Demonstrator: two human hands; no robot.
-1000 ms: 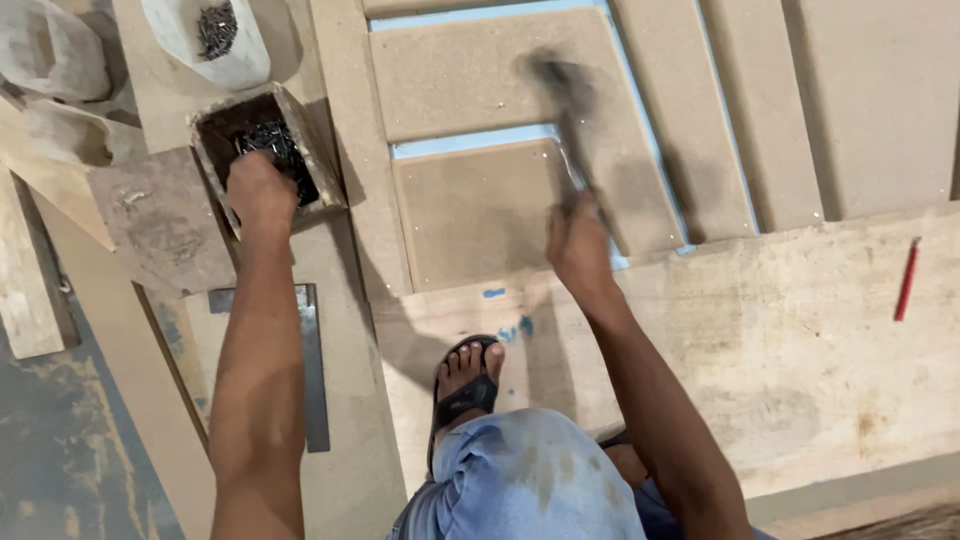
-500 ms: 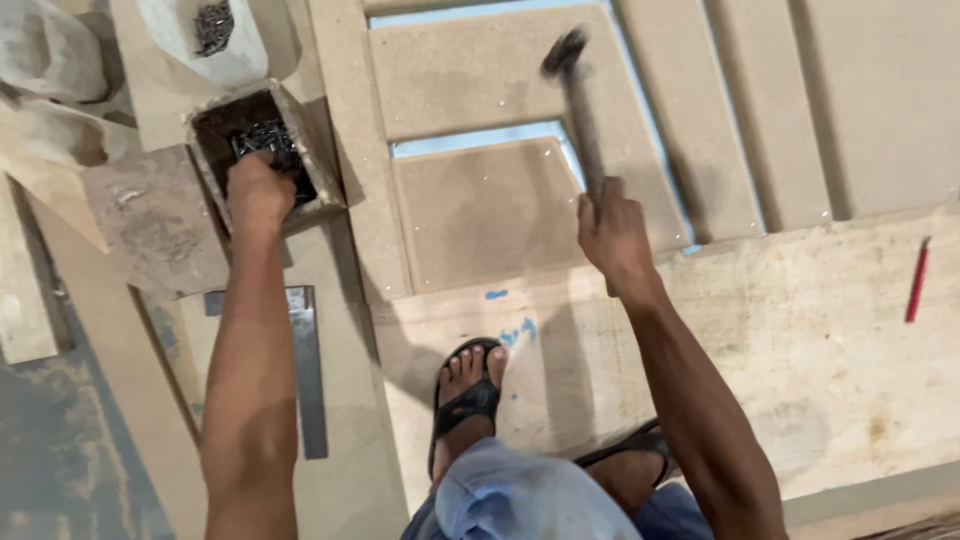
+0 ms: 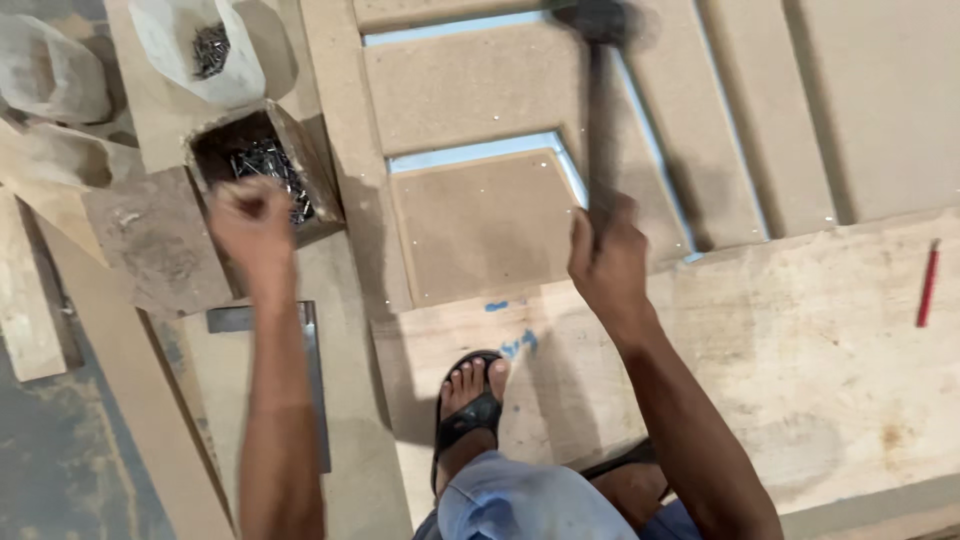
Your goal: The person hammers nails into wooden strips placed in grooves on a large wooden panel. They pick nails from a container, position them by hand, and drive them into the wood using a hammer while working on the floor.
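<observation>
Since half a second ago I see the left hand (image 3: pixel 250 215) has come out of the nail box (image 3: pixel 262 170) and now sits just at the box's 6 o'clock edge, while the hammer (image 3: pixel 600 100) has swung further up toward 12 o'clock, its head blurred near the top of the view.

The left hand is closed into a loose fist, fingers together; I cannot tell if it holds nails, because it is blurred. The right hand (image 3: pixel 605 262) is clamped around the lower end of the hammer handle, and the handle runs from it toward 12 o'clock, above the brown panels (image 3: pixel 480 225) with the pale blue strips between them.

The nail box is a small open cardboard one with a heap of dark nails (image 3: pixel 268 163) inside. At its 11 o'clock a white bag (image 3: pixel 205 50) lies open with more dark nails in it.

At 6 o'clock of the left hand a metal square (image 3: pixel 312 370) lies flat on the floor. My sandalled foot (image 3: pixel 470 400) rests on the plywood sheet (image 3: pixel 800 350), and a red pencil (image 3: pixel 929 283) lies at the far 3 o'clock side.
</observation>
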